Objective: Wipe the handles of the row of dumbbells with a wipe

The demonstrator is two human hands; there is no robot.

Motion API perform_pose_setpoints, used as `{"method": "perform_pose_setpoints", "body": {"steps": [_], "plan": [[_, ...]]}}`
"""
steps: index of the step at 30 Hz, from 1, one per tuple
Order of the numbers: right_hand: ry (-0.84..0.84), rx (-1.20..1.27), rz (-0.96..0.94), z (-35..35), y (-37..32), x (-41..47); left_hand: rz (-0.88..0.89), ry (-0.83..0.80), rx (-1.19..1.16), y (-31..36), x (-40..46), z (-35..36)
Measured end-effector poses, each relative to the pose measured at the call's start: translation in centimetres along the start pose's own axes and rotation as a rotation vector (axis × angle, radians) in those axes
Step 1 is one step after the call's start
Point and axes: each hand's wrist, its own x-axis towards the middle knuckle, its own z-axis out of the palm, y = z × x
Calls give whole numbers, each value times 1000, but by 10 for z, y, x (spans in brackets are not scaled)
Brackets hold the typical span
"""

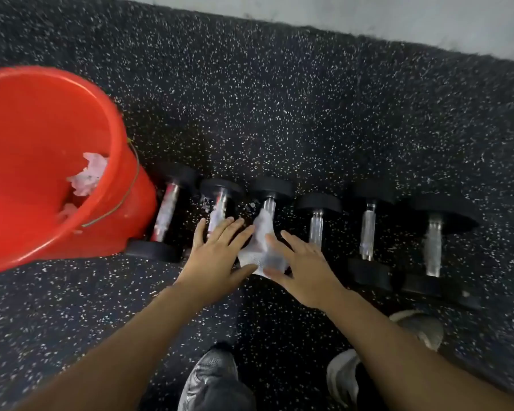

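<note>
Several black-ended dumbbells with shiny metal handles lie side by side on the floor, from the first dumbbell (168,209) beside the bucket to the last dumbbell (433,247) on the right. A white wipe (261,232) is draped over the handle of the third dumbbell (269,204). My right hand (306,271) pinches the wipe's near end between thumb and index finger, its other fingers stretched out over the fourth dumbbell (316,226). My left hand (217,259) is flat with spread fingers over the near end of the second dumbbell (218,206), its thumb touching the wipe's edge.
A red bucket (113,129) stands at the left against the first dumbbell, with crumpled used wipes (88,175) inside. The floor is black speckled rubber (309,114). A pale wall (368,13) runs along the back. My grey shoes (211,378) are near the bottom edge.
</note>
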Motion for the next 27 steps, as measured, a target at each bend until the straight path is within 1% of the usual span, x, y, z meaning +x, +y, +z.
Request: {"method": "perform_pose_setpoints", "body": {"steps": [4,10,14,18,22,24,27], "plan": [[14,41,-5,15,5,7,-11,21,-27,-5,6,13],[119,135,-49,35,8,9,-19,107,-149,-2,7,25],[238,181,-99,33,-4,6,-31,163,-231,2,4,22],[350,287,-105,27,-19,3,-77,205,-304,4,2,15],[512,372,-136,9,-35,-3,-109,304,-417,8,-2,0],[529,418,-142,-3,-43,-6,-112,367,-477,10,-4,-10],[500,463,-144,-17,-58,-6,-112,418,-555,11,-7,-22]]}}
